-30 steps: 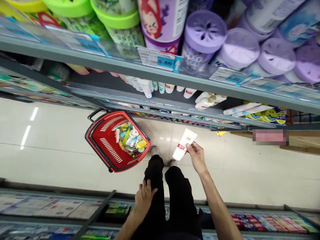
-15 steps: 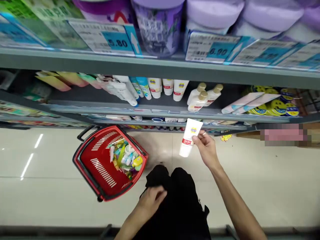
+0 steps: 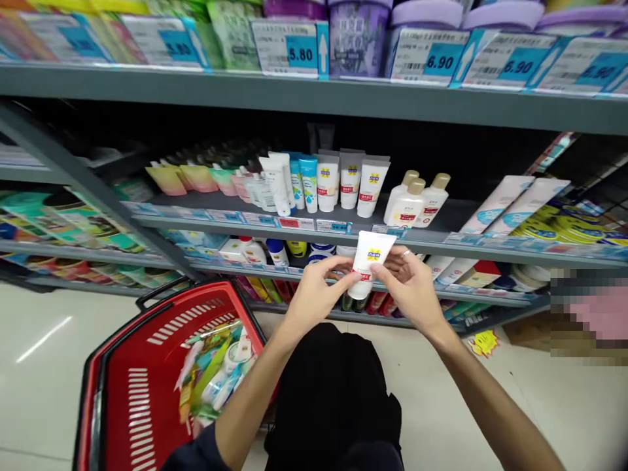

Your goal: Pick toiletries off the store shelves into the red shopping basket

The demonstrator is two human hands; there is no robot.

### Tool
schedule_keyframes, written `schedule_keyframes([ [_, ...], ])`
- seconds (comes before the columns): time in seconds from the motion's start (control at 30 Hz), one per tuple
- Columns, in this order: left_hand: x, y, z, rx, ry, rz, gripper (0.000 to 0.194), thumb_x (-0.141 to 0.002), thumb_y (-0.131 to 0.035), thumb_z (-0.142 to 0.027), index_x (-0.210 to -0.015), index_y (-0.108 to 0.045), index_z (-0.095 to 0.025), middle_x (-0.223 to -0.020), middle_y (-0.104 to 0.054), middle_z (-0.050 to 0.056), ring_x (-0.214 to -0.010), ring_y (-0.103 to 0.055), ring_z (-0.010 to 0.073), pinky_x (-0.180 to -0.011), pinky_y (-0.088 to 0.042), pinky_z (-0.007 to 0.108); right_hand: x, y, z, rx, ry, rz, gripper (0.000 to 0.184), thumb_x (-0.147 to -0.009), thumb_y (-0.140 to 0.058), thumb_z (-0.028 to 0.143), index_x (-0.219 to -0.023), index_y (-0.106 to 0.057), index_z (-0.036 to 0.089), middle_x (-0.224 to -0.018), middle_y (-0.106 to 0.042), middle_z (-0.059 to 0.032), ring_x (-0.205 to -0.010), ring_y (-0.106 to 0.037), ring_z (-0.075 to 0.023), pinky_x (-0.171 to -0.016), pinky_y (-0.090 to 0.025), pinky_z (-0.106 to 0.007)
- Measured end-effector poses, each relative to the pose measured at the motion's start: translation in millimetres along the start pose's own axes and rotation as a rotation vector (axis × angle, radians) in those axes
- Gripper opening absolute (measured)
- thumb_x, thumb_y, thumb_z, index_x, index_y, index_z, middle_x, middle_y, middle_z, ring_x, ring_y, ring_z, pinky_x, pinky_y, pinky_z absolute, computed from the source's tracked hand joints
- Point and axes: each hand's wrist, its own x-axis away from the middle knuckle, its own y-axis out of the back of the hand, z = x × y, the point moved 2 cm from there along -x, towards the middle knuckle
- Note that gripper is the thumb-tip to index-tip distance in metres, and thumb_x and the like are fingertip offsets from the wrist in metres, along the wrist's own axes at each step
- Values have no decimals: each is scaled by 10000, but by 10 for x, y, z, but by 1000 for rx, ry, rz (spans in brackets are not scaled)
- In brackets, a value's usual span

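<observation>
Both hands grip one white squeeze tube [image 3: 371, 255] with a yellow logo and a red band, held upright, cap end down. My left hand [image 3: 321, 286] is closed on its lower left side, thumb on the front. On the tube's right side, my right hand [image 3: 411, 288] presses its thumb to the front, with a ring on one finger. Behind, similar white tubes [image 3: 373, 186] stand on the middle shelf, beside blue tubes [image 3: 308, 183] and cream bottles [image 3: 409, 204] with gold caps.
A red shopping basket [image 3: 115, 366] with mixed packaged goods [image 3: 218, 369] stands on the floor at my left. The upper shelf edge [image 3: 314, 91] carries price tags and purple tubs [image 3: 358, 39]. Two pale boxes [image 3: 498, 203] lean at the right. A yellow starburst sign [image 3: 485, 342] lies low right.
My left hand has come up from my leg and taken hold of the tube alongside the right. The view has tilted up and lowered toward the middle shelf, and the basket looks nearer.
</observation>
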Motion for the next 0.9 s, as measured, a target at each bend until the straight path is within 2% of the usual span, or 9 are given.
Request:
schedule_keyframes([
  [0.13, -148, 37, -279, -61, -110, 3, 252, -950, -764, -285, -1153, -832, -153, -1167, -857, 86, -1038, -811, 244, -921, -655, 329, -160, 80, 311, 65, 102, 5, 403, -914, -841, 551, -1116, -752, 214, -1114, -821, -80, -995, -795, -249, -894, -685, -397],
  [0.23, -432, 115, -581, -117, -187, 57, 243, -950, -762, -244, -1158, -823, -132, -1146, -863, 102, -1043, -823, 256, -974, -666, 376, -452, 132, 681, 178, 234, 20, 423, -902, -847, 545, -1119, -754, 194, -1082, -820, -80, -971, -792, -246, -869, -678, -389],
  [0.33, -768, 217, -741, -198, -260, 29, 227, -955, -749, -191, -1158, -820, -119, -1133, -864, 107, -1014, -828, 245, -963, -674, 383, -794, 131, 930, 269, 346, 35, 421, -900, -842, 526, -1127, -722, 192, -1037, -817, -76, -941, -793, -243, -826, -670, -374],
  [0.47, -1109, 345, -670, -278, -261, -20, 235, -946, -740, -131, -1165, -820, -98, -1153, -860, 130, -1062, -824, 262, -1016, -657, 404, -1152, 63, 962, 362, 391, 76, 353, -944, -773, 500, -1074, -718, 177, -1027, -804, -80, -867, -791, -227, -780, -660, -359],
  [0.6, -1281, 396, -520, -275, -229, -22, 238, -950, -754, -157, -1165, -820, -79, -1185, -849, 162, -1075, -825, 296, -1027, -648, 435, -1372, 43, 938, 486, 470, 113, 256, -961, -715, 396, -1095, -748, 180, -988, -810, -65, -837, -771, -217, -773, -646, -358],
  [0.7, -1352, 358, -431, -300, -206, 18, 189, -946, -758, -145, -1111, -831, -88, -1154, -856, 152, -1046, -829, 299, -1007, -651, 425, -1506, 95, 960, 645, 540, 112, 166, -963, -672, 312, -990, -779, 189, -937, -814, -61, -810, -746, -216, -784, -617, -369],
  [0.77, -1393, 312, -358, -315, -172, 42, 163, -939, -773, -148, -1080, -832, -90, -1134, -859, 150, -1035, -830, 304, -982, -656, 415, -1588, 141, 968, 727, 576, 101, 176, -975, -646, 272, -928, -793, 188, -920, -816, -63, -790, -731, -210, -808, -601, -379],
  [0.9, -1465, 216, -200, -356, -173, 69, 142, -960, -775, -197, -1032, -827, -87, -1091, -859, 159, -1022, -825, 305, -956, -651, 401, -1689, 175, 948, 829, 608, 124, 184, -984, -637, 229, -954, -811, 177, -934, -821, -71, -833, -738, -219, -821, -592, -376],
])
